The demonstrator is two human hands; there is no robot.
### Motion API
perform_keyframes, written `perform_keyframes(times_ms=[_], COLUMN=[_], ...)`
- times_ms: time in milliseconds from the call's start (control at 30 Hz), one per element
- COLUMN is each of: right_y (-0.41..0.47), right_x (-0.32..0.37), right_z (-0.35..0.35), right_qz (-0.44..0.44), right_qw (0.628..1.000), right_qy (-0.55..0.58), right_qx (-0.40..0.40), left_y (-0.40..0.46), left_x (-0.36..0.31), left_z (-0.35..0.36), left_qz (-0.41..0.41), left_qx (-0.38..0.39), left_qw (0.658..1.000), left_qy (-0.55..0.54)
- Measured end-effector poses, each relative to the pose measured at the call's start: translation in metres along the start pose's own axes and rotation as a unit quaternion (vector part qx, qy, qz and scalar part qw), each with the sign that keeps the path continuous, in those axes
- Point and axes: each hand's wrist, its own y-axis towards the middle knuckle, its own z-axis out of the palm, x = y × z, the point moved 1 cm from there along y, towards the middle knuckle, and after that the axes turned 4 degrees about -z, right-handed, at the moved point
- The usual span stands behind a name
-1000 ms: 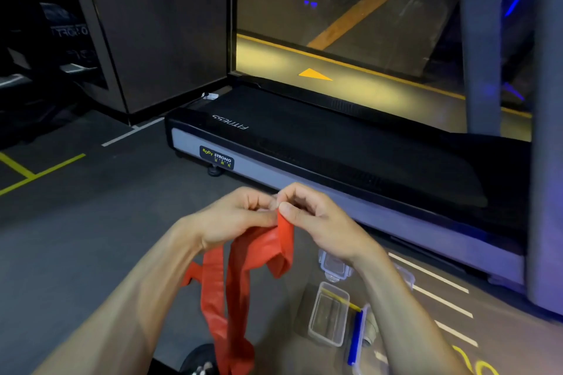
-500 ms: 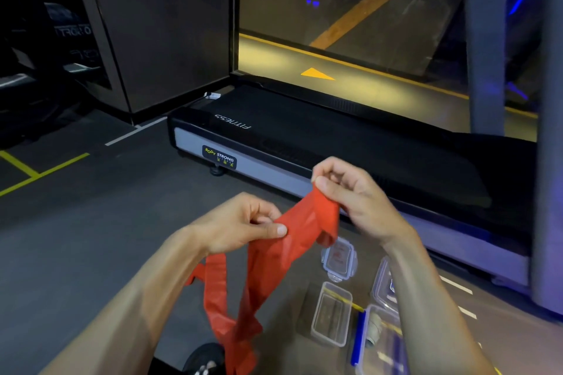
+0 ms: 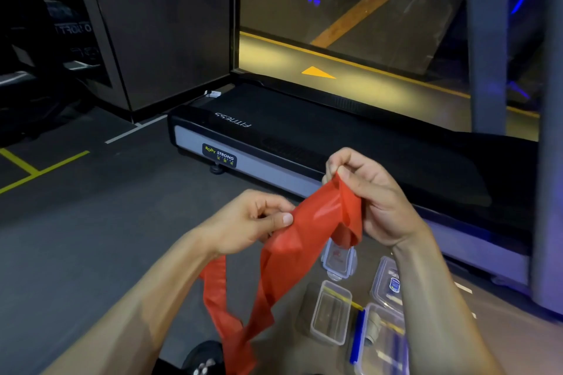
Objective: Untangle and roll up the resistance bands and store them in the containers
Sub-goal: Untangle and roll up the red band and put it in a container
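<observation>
Holding: I pinch the flat red rubber resistance band (image 3: 307,231) between both hands, spread apart so the strip opens flat and its twists show.
Left hand (image 3: 249,222): thumb and curled fingers clamp the band's lower edge.
Right hand (image 3: 371,195): higher up, fingertips nip the folded end, ready to start a roll, I judge.
Band's tail: it hangs below my left wrist, looped and twisted.
Containers: the empty clear plastic box (image 3: 330,312) lies below my right hand, near enough to drop the roll in.
</observation>
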Motion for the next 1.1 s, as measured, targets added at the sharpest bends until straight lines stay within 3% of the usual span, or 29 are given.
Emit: perform_keyframes(times_ms=[300,433,600,833,1100], right_y=[-0.002,0.001,0.003,0.004,0.005], right_x=[0.006,0.003,0.002,0.005,0.012], right_z=[0.003,0.005,0.001,0.002,0.005], right_qz=[-0.034,-0.038,-0.048,-0.069,-0.089], right_qw=[0.988,0.987,0.987,0.982,0.979], right_qy=[0.146,0.154,0.153,0.174,0.181], right_qx=[0.049,0.031,-0.013,-0.028,-0.037], left_y=[0.003,0.005,0.007,0.002,-0.002], left_x=[0.000,0.001,-0.002,-0.001,0.001], left_z=[0.010,0.019,0.028,0.028,0.034], left_qz=[0.023,0.090,0.137,0.090,0.030], left_qx=[-0.018,-0.064,-0.086,0.008,0.041], left_qw=[0.999,0.993,0.986,0.996,0.999], left_qy=[-0.040,0.033,0.047,0.016,0.019])
